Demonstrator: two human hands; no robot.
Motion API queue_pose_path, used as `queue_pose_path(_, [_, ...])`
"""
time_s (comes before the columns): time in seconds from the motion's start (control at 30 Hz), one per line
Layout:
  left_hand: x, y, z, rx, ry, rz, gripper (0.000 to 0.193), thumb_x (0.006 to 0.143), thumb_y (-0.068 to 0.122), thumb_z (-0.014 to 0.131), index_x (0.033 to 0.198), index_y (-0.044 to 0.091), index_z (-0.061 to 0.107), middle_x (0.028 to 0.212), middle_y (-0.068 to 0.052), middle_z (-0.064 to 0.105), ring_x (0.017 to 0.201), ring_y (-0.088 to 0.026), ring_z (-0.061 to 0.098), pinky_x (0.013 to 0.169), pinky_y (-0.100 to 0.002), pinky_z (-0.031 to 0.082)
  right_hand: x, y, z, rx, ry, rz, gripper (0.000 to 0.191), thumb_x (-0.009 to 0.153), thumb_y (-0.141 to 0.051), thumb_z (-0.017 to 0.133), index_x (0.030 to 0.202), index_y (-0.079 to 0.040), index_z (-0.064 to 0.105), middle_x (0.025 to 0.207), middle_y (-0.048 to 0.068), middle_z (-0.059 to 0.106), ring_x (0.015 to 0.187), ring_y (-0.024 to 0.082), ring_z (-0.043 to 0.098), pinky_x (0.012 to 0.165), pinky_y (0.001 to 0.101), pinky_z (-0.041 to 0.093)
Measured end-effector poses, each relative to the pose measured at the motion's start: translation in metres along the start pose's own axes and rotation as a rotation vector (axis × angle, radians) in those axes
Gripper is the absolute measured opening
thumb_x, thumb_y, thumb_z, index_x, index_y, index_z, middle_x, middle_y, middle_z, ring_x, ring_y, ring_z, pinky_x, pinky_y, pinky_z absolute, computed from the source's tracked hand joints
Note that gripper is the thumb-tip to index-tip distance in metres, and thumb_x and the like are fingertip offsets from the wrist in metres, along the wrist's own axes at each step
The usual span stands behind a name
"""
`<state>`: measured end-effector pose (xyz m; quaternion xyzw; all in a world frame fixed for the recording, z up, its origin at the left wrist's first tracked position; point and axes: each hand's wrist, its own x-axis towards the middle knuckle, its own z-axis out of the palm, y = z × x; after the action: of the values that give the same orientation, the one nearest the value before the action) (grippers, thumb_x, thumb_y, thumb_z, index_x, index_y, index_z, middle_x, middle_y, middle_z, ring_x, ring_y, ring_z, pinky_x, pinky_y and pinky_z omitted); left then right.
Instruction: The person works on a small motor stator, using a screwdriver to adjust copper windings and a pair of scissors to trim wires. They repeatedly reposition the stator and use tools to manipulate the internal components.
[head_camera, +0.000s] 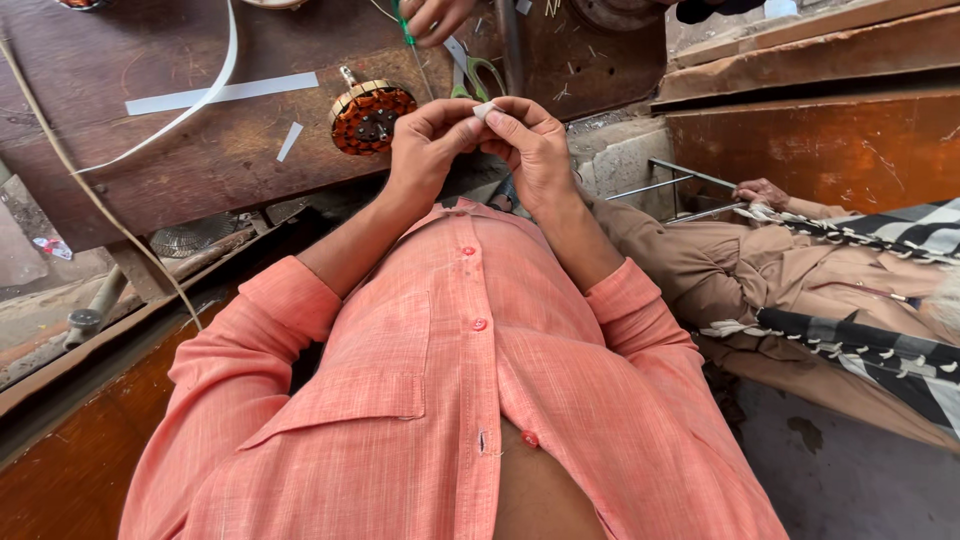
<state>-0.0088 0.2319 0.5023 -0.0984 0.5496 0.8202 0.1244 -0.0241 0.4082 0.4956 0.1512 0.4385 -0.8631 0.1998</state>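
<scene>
A small white paper slip (484, 109) is being pinched betw. both hands, left (425, 140) & right (535, 145) fingertips closed on it, upper centre, wound stator (370, 115) just left.

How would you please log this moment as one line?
left hand + right hand: pinching white strip | stator: on bench | scissors: beside

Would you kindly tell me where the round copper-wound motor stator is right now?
In the head view, the round copper-wound motor stator lies on the brown wooden workbench, upper centre, just left of the left hand and right of the white paper strip.
</scene>
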Motion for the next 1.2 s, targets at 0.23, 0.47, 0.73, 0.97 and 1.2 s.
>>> queue_pose_path(0.23, [0.002, 0.002, -0.020, 0.017, 0.056, -0.020, 0.017, 0.098, 0.012, 0.075, 0.109, 0.000, 0.075, 0.092, -0.005, 0.075, 0.082, -0.008, 0.069, 0.077, -0.025, 0.059, -0.001, -0.002, 0.001, -0.159, 0.017, -0.076, 0.018, 0.100, -0.006, 0.070, 0.117, -0.002, 0.074, 0.102, 0.006, 0.077, 0.087, 0.012, 0.071, 0.079, 0.0302, 0.061])
queue_pose_path(0.47, [-0.006, 0.007, -0.022, 0.054, -0.047, -0.076, 0.020, 0.100, 0.018, 0.071, 0.112, 0.002, 0.076, 0.094, -0.005, 0.078, 0.084, -0.008, 0.072, 0.076, -0.024, 0.059, -0.002, 0.003, 0.012, -0.431, -0.028, -0.163, 0.023, 0.101, -0.007, 0.070, 0.123, 0.000, 0.073, 0.100, 0.006, 0.078, 0.087, 0.010, 0.072, 0.079, 0.0238, 0.059])
queue_pose_path(0.73, [-0.008, 0.018, -0.020, -0.007, -0.097, -0.036, 0.025, 0.098, 0.018, 0.075, 0.118, 0.002, 0.075, 0.102, -0.007, 0.078, 0.090, -0.010, 0.074, 0.080, -0.026, 0.061, -0.005, -0.001, 0.018, -0.417, -0.026, -0.173, 0.023, 0.098, -0.006, 0.073, 0.120, 0.002, 0.074, 0.101, 0.008, 0.078, 0.087, 0.011, 0.072, 0.081, 0.0260, 0.061])
queue_pose_path(0.97, [-0.004, 0.012, -0.019, -0.029, -0.077, -0.005, 0.023, 0.097, 0.014, 0.076, 0.116, 0.000, 0.076, 0.098, -0.009, 0.079, 0.087, -0.012, 0.077, 0.080, -0.027, 0.063, -0.006, 0.000, 0.030, -0.219, -0.030, -0.117, 0.021, 0.099, -0.005, 0.070, 0.118, 0.003, 0.072, 0.103, 0.011, 0.078, 0.088, 0.014, 0.075, 0.082, 0.0286, 0.064])
queue_pose_path(1.2, [0.004, 0.013, -0.028, -0.015, 0.065, -0.078, 0.022, 0.093, 0.010, 0.078, 0.113, -0.001, 0.076, 0.094, -0.009, 0.079, 0.078, -0.012, 0.074, 0.075, -0.028, 0.065, 0.037, -0.013, 0.039, -1.683, 0.032, -0.641, 0.048, 0.094, -0.014, 0.076, 0.137, 0.000, 0.060, 0.109, 0.019, 0.070, 0.097, 0.037, 0.071, 0.083, 0.0441, 0.057])
